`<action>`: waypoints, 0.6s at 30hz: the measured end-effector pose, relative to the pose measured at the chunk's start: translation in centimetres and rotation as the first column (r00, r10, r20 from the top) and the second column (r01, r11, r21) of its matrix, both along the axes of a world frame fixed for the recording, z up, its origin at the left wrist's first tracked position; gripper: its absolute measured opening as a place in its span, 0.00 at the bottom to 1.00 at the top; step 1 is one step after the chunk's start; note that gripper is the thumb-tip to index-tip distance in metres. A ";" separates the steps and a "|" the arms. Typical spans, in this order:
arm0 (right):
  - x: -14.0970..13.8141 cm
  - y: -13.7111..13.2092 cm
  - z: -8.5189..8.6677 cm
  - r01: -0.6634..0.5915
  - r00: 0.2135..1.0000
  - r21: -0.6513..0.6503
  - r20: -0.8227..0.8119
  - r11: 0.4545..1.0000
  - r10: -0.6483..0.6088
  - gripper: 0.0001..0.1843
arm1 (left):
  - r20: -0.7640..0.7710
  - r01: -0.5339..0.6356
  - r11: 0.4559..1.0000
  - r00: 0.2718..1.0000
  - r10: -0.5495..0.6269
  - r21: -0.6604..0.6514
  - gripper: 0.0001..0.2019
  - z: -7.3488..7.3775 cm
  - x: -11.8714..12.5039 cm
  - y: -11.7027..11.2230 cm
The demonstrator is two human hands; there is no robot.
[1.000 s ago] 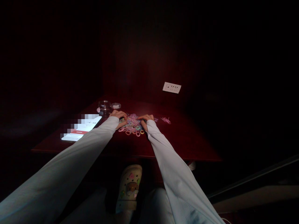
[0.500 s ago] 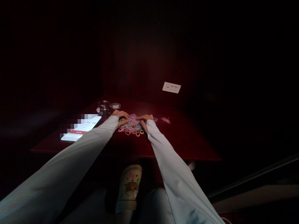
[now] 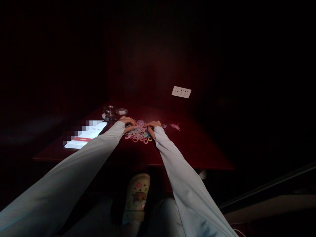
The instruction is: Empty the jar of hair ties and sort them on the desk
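A pile of small colourful hair ties (image 3: 140, 134), mostly pink, purple and green, lies on the dark red table. My left hand (image 3: 127, 123) is at its left side, palm down, fingers bent and thumb apart, with hair ties showing in the gap. From the right, my right hand (image 3: 152, 126) reaches in with its index finger stretched over the hair ties and its thumb below, apart. I see nothing clearly gripped in either hand, though the fingertips are small and partly lost among the hair ties. A separate little bunch of pink hair ties (image 3: 175, 126) lies to the right.
A lit phone (image 3: 90, 134) showing a timer lies at the left. Behind my left hand stand a clear jar (image 3: 110, 113) and a round lid (image 3: 122, 111). A white socket plate (image 3: 181, 92) is on the back wall. The table's front edge (image 3: 138, 164) runs below my forearms.
Both hands stay almost in place over the pile, with only slight finger movement. The phone's timer has advanced by one second.
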State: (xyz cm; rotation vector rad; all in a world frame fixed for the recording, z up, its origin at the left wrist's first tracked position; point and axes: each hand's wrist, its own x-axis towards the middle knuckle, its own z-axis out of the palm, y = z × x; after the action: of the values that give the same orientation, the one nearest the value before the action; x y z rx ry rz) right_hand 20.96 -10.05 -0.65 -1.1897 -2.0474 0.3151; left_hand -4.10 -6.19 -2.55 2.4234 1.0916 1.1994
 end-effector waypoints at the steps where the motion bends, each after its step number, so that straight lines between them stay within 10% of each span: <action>1: 0.0 0.0 0.0 -0.003 1.000 0.000 0.000 1.000 0.003 0.15 | -0.001 0.002 1.000 1.000 -0.002 -0.004 0.16 0.0 0.0 0.0; 18: -1.0 -1.2 0.8 -0.063 0.998 0.077 0.037 0.995 0.060 0.09 | 0.026 0.022 0.999 0.999 -0.023 0.042 0.14 -0.2 -0.1 0.5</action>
State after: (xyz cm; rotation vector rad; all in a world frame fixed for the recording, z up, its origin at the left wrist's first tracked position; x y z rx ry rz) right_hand 19.96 -11.29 0.16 -1.0938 -2.1094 0.2434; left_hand -4.17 -5.67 -2.79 2.4371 1.0387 1.2560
